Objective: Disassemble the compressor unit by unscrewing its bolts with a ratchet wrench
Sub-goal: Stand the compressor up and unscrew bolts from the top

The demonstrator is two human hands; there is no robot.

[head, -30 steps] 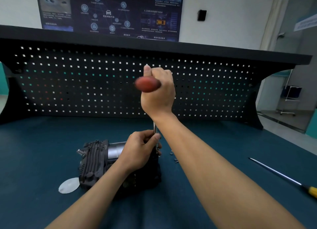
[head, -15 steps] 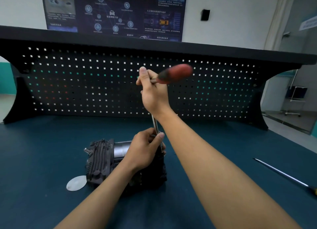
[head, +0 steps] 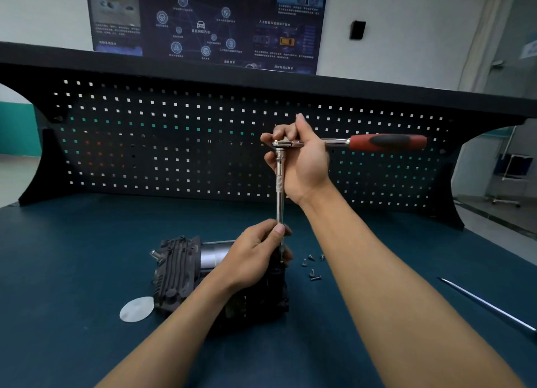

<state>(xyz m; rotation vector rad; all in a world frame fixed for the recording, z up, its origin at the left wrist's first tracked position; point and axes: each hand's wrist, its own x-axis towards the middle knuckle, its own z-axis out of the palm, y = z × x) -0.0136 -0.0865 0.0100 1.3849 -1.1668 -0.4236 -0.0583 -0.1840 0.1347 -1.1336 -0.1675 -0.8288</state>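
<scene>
- Since half a second ago the red handle of the wrench (head: pixel 388 142) has swung from pointing up and to the right to lying level, pointing right in front of the pegboard (head: pixel 145 143).
- The right hand (head: pixel 302 161) holds the wrench at its metal head, with fingers curled over the top and the thumb sticking up.
- A thin steel extension bar (head: pixel 279 190) runs straight down from the wrench head to the compressor (head: pixel 177 268).
- The left hand (head: pixel 255 254) grips the lower end of the extension bar, with fingers and thumb wrapped round it just above the compressor.
- Where the bar's tip meets the compressor is hidden behind the left hand.
- The compressor sits on the dark green table (head: pixel 72 257), near the middle and a little left, with its ribbed black end to the left.
- A pale round disc (head: pixel 136 309) lies flat on the table, just beside the compressor's near left corner.
- Several loose screws (head: pixel 312 271) lie on the table just right of the compressor.
- A long screwdriver (head: pixel 488 307) lies well apart at the right edge.
- A dark poster (head: pixel 203 21) hangs on the far wall.
</scene>
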